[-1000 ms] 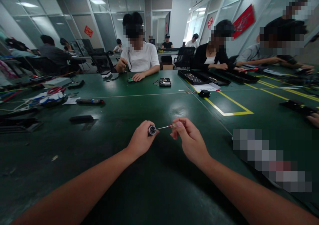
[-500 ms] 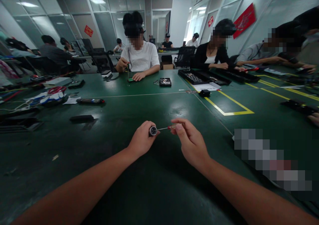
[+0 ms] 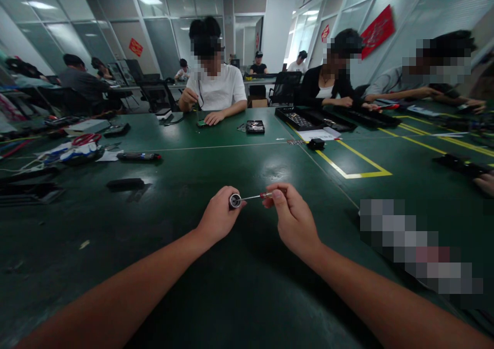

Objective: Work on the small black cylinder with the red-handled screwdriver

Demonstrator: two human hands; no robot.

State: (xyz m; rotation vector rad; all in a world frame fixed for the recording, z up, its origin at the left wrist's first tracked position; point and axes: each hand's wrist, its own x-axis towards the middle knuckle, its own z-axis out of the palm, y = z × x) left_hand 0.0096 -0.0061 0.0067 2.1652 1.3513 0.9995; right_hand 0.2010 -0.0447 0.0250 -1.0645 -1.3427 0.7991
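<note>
Head view, as observed from the room: the left hand [image 3: 218, 214] has its fingers closed round one dark cylinder [image 3: 234, 201], its bright-rimmed open end exposed, over the near part of the worktop [image 3: 231, 297]. The right hand [image 3: 296, 219] has its fingers pinched on the handle of one screwdriver [image 3: 266, 195], its thin shaft reaching the cylinder's mouth; tip contact cannot be confirmed. Handling assessment: the cylinder appears stiff and light, probably smooth enough to turn in the palm; grip the barrel, keeping the rim free. The screwdriver appears light and rigid; hold by the handle, the slim shaft being poor purchase. Further count: one red-ended dark tube [image 3: 138, 156] and one dark strip [image 3: 125, 184] to the left, one black block [image 3: 316, 143] near the yellow tape [image 3: 368, 174].
</note>
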